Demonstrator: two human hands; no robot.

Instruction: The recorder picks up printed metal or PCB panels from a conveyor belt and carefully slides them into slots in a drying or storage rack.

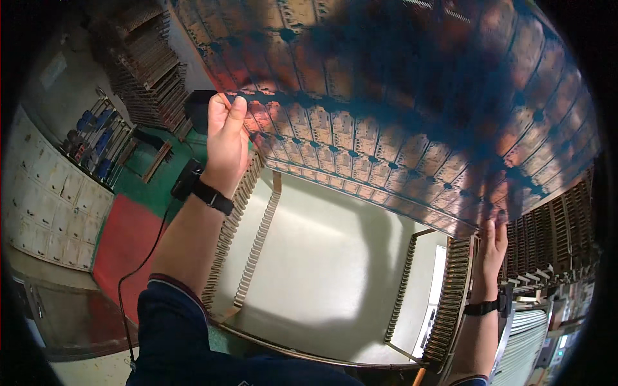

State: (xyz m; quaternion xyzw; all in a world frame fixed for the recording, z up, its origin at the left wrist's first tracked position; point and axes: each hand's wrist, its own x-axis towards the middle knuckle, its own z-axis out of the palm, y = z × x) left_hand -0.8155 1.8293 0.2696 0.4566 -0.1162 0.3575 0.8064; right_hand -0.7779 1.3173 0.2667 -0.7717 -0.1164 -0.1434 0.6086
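A large copper-coloured circuit board panel (347,128) with dark blue lines and rows of repeated patterns fills the upper part of the view, raised and tilted. My left hand (226,138) pinches its left edge, thumb on the face turned towards me. At the lower right edge, my right hand (492,248) grips the panel with its fingers up against it; part of that grip is hard to make out. Below the panel stands a rack with slotted side bars (232,235), a pale flat surface (309,251) showing between them.
More slotted racks (547,225) stand at the right, and stacked racks (148,71) at the far left. White lockers (55,199) line the left side. Red flooring (125,248) meets green flooring (138,190). A black cable (121,289) hangs beside my left arm.
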